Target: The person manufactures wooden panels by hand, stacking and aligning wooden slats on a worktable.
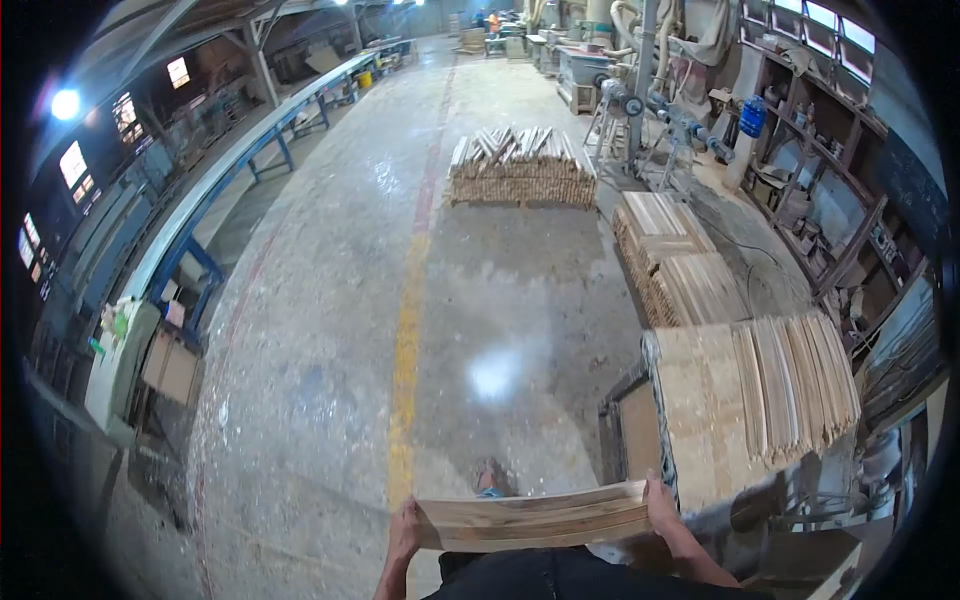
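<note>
Blue legs are holding up a long bench on the far left, and a yellow bucket is standing near its far end, its contents too small to make out. Next, the left hand is gripping the left end of a small bundle of wooden boards, its fingers curling round that end. The bundle is lying level in front of the body, clear of any table, its long axis running crosswise from hand to hand. Beyond it, a pile of sticks is resting on the floor, some crossing on top.

The right hand is closing on the bundle's right end, thumb up by the upper edge; the undersides of both grips are not showing. This hand is the nearer one to the table, hovering just beside its near left corner; whether they are touching, one cannot tell. Past the table's far edge, stacked slats are sitting low, and a blue bottle is standing farther back. Along the table's right side, loose strips are lying lengthwise from far edge to near, roughly square to the held bundle. Rightmost, shelving is carrying cluttered, indistinct items.
</note>
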Action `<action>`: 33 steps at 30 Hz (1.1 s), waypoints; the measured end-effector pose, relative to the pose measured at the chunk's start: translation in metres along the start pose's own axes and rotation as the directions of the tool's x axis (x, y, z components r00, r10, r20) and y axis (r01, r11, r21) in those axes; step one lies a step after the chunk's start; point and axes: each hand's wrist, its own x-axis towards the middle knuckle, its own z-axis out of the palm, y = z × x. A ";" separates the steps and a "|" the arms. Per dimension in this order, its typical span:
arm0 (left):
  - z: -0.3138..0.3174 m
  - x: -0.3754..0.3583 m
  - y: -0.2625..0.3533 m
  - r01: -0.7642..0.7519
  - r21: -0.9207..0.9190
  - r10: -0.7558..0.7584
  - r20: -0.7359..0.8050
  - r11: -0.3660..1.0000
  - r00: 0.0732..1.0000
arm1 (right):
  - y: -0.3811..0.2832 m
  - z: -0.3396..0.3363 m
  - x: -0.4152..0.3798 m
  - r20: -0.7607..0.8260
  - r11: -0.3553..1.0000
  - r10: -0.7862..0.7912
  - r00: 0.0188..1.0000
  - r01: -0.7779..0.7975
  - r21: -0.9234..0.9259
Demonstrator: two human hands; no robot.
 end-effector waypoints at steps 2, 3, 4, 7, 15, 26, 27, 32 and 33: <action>-0.003 0.073 0.065 0.021 0.005 -0.021 0.082 1.000 0.996 | -0.014 0.007 0.054 -0.105 0.999 0.006 0.994 -0.011 -0.047; -0.002 0.111 0.100 0.042 0.015 -0.044 0.149 0.999 0.988 | -0.035 0.011 0.071 -0.125 1.000 0.010 0.992 -0.013 -0.025; 0.004 0.146 0.129 0.016 0.028 -0.020 0.165 0.999 0.986 | -0.058 0.015 0.081 -0.226 1.000 0.007 0.974 -0.012 -0.020; 0.032 0.240 0.211 -0.074 0.104 0.042 0.285 0.992 0.958 | -0.124 0.010 0.108 -0.155 0.959 0.221 0.963 -0.185 0.217; 0.177 0.458 0.395 -0.227 0.172 0.145 0.394 0.959 0.907 | -0.234 -0.018 0.321 -0.411 0.948 0.230 0.882 -0.108 0.299; 0.366 0.687 0.571 -0.190 0.140 0.114 0.429 0.972 0.896 | -0.432 -0.129 0.599 -0.239 0.897 0.364 0.900 -0.270 0.350; 0.387 0.705 0.607 -0.215 0.102 0.153 0.427 0.971 0.891 | -0.419 -0.121 0.641 -0.308 0.885 0.388 0.869 -0.260 0.385; 0.494 0.828 0.775 -0.270 0.213 0.102 0.577 0.939 0.810 | -0.481 -0.137 0.744 -0.337 0.771 0.607 0.719 -0.432 0.467; 0.519 0.857 0.798 -0.304 0.231 0.103 0.615 0.924 0.781 | -0.496 -0.142 0.764 -0.310 0.751 0.635 0.708 -0.472 0.461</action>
